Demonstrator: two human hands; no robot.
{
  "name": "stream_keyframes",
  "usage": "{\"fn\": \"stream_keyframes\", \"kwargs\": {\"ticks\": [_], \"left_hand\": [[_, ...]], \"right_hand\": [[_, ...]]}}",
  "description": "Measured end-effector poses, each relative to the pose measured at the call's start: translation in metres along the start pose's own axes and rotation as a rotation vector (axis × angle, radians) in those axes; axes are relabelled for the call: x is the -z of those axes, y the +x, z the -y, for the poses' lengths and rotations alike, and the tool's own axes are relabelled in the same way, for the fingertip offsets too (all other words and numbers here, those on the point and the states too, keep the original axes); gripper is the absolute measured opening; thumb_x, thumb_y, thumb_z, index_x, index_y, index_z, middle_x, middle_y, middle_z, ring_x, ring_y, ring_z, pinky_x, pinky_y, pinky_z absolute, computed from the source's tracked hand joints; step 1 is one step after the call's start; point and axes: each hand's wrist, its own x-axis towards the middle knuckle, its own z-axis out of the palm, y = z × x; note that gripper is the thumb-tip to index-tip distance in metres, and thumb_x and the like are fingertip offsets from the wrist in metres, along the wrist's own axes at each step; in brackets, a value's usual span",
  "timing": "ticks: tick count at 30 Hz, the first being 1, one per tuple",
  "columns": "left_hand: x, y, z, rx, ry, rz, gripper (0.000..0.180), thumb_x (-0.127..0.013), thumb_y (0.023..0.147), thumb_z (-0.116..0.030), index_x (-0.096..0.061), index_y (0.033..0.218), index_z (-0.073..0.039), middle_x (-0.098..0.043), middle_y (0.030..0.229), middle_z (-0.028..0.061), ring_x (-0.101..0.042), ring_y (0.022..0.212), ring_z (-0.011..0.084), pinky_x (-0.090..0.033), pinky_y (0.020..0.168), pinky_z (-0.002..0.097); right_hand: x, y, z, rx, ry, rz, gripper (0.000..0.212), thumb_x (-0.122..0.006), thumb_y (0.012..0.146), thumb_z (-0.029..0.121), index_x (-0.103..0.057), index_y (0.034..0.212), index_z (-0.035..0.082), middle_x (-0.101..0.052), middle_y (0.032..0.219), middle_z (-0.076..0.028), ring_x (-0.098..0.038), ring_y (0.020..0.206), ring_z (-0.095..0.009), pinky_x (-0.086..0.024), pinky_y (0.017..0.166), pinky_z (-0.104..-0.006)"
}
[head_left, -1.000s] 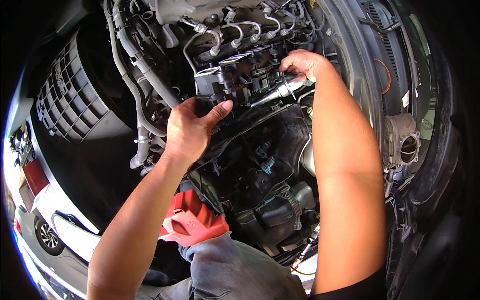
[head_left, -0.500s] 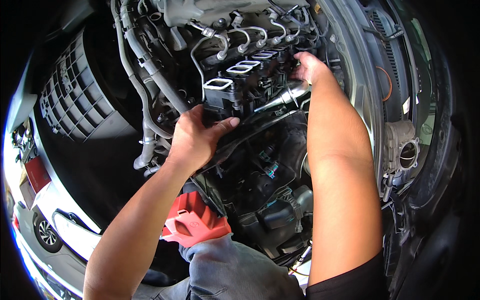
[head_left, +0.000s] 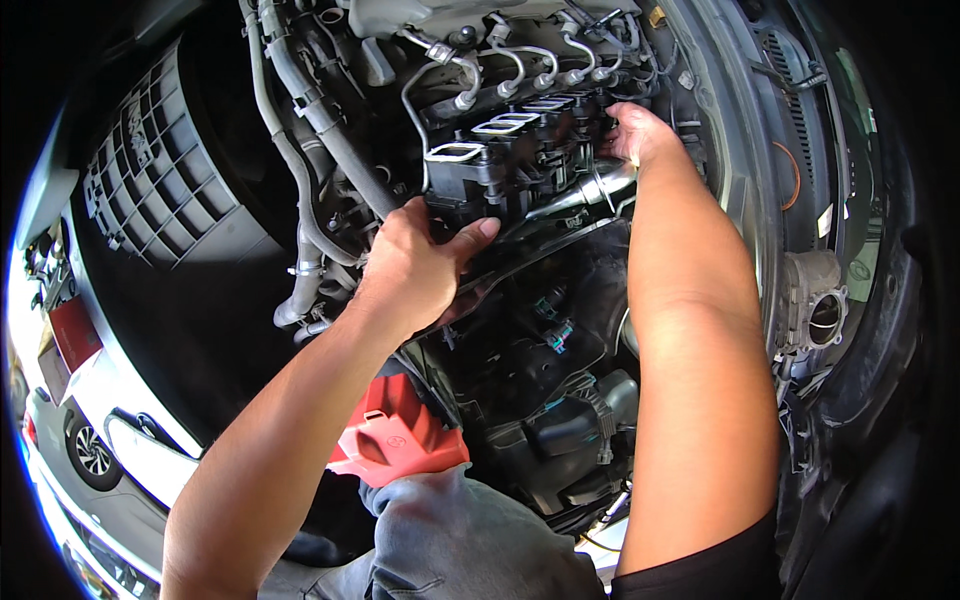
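A black plastic intake manifold lies lengthwise beside the engine, its port openings rimmed with pale gaskets facing up. Wrapped round its near left end is my left hand, thumb along the side and fingers partly hidden behind it. My right hand grips the far right end, with its fingertips mostly out of sight. Just below that hand runs a shiny metal pipe. Behind the manifold, several curved metal fuel lines rise from the engine.
Thick grey hoses run down on the left, beside a black gridded panel. A red plastic cover sits near my leg. On the right ledge stands a metal throttle body. Connectors and wiring fill the cavity below.
The whole scene has shifted slightly to the right in the picture. Both hands keep their hold on the manifold, which tilts or rises a little at its near end.
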Motion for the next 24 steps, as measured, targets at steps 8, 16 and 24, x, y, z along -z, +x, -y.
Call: {"fn": "stream_keyframes", "kwargs": {"ticks": [8,16,24], "left_hand": [[-0.007,0.015,0.02,-0.002,-0.141,0.027,0.044,-0.081,0.09,-0.033,-0.057,0.1,0.003,-0.066,0.07,0.0087,-0.057,0.047,0.0143,-0.042,0.038,0.0299],[0.009,-0.003,-0.003,0.008,0.186,0.019,0.061,-0.075,0.089,-0.051,-0.065,0.108,0.007,-0.072,0.096,0.0262,-0.071,0.099,0.038,-0.054,0.09,0.0456],[0.079,-0.01,-0.027,-0.407,0.125,-0.015,0.049,-0.077,0.093,-0.031,-0.061,0.125,0.003,-0.072,0.107,0.018,-0.075,0.085,0.023,-0.057,0.071,0.0345]], "right_hand": [[0.003,0.009,-0.002,0.058,0.012,-0.031,0.047,-0.059,0.093,0.025,-0.047,0.133,0.002,-0.053,0.118,-0.031,-0.06,0.102,-0.047,-0.051,0.09,-0.066],[0.013,0.016,-0.005,0.062,-0.012,0.025,0.05,-0.06,0.09,0.031,-0.049,0.13,0.003,-0.054,0.118,-0.03,-0.059,0.104,-0.049,-0.048,0.093,-0.0658],[0.006,0.006,-0.001,0.017,-0.041,-0.017,0.048,-0.058,0.093,0.024,-0.047,0.132,-0.002,-0.055,0.121,-0.032,-0.058,0.109,-0.048,-0.046,0.1,-0.0635]]}}
